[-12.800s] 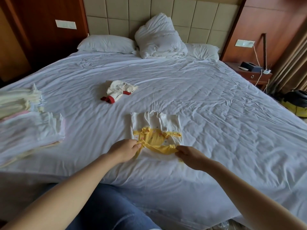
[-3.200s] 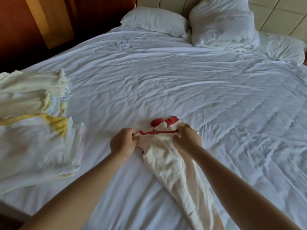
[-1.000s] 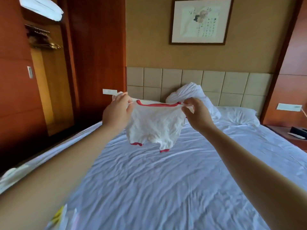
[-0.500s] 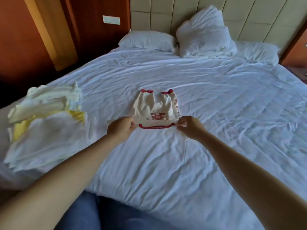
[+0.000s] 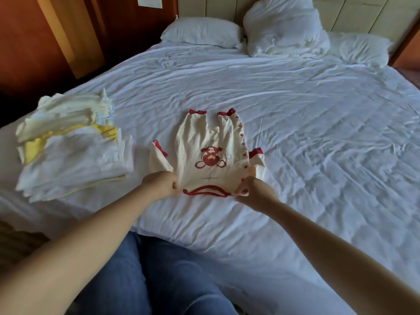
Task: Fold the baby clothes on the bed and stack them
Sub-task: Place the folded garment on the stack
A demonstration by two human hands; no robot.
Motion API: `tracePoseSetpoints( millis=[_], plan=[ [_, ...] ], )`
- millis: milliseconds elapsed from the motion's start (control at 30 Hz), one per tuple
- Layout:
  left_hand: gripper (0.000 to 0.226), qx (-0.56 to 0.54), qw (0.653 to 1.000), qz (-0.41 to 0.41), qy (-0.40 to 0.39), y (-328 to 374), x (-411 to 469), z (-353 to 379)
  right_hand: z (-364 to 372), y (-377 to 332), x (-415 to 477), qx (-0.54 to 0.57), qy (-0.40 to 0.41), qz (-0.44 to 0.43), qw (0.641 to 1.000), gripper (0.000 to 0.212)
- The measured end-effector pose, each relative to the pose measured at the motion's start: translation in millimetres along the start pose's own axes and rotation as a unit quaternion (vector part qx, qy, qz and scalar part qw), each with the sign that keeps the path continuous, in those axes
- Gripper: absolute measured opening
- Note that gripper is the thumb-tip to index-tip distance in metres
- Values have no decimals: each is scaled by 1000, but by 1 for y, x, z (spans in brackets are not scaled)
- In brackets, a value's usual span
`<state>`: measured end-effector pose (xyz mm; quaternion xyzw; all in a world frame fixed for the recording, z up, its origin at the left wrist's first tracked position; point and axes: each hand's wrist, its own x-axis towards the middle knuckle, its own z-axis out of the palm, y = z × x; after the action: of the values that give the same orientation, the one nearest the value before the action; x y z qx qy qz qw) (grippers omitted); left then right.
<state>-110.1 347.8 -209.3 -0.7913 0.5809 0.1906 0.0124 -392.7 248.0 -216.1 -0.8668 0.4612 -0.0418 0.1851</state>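
The left hand [image 5: 159,184] and the right hand [image 5: 254,192] each pinch one shoulder corner of the cream romper [image 5: 211,153], one at either end of its red neckline. Most fingertips are hidden under the fabric. The romper lies flat on the bed [image 5: 295,123], legs pointing toward the pillows [image 5: 202,30]. Its left sleeve is bunched; the right sleeve is partly tucked. The stack of folded clothes [image 5: 70,151] sits near the bed's left edge.

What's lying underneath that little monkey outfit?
Only the white bed sheet shows around the monkey outfit, spread flat on it. Whatever lies directly beneath the cloth is covered.
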Motion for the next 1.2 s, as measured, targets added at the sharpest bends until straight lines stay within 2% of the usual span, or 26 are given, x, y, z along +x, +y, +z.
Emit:
tracePoseSetpoints(
  millis=[67, 167, 233, 333, 433, 567, 633, 733, 767, 867, 900, 1000, 1100, 1200],
  plan=[
    [18, 9, 1000, -4, -21, 0, -2, 4, 7, 3, -7, 9, 12, -9, 1000, 26],
    [22, 44, 998, -9, -46, 13, -6, -4, 0, 7, -15, 40, 6, -26, 999, 19],
    [30, 40, 999, -2, -29, 27, -5, -11, -9, 12, -17, 56, 11, -32, 998, 17],
    [28, 0, 998, 49, 28, 58, -2, -15, -25, 21, -11, 77, 92, -7, 993, 18],
    [22, -67, 990, 122, 28, 96, 3, -6, -41, 38, 4, 45, 122, 16, 991, 22],
    [21, -100, 971, 217, 23, 137, 19, 16, -52, 59, 24, -19, 38, -28, 999, 40],
    [27, -107, 967, 227, 35, 151, 27, 26, -51, 62, 34, -56, -15, -72, 996, 52],
    [51, -107, 971, 210, 46, 159, 39, 40, -49, 67, 46, -129, -67, -114, 983, 59],
    [48, -98, 970, 214, 52, 160, 42, 44, -49, 69, 49, -150, -75, -121, 978, 57],
    [13, -99, 968, 223, 69, 160, 47, 49, -52, 78, 55, -213, -62, -131, 966, 47],
    [7, -100, 968, 219, 67, 161, 48, 47, -53, 81, 55, -227, -48, -125, 965, 47],
    [23, -105, 971, 208, 54, 166, 51, 41, -57, 86, 50, -251, -11, -91, 964, 38],
    [21, -81, 976, 200, 29, 170, 55, 34, -63, 94, 39, -268, 30, -53, 961, 23],
    [13, -38, 979, 200, 15, 174, 54, 27, -65, 111, 22, -289, 44, -23, 956, 24]
  ],
)
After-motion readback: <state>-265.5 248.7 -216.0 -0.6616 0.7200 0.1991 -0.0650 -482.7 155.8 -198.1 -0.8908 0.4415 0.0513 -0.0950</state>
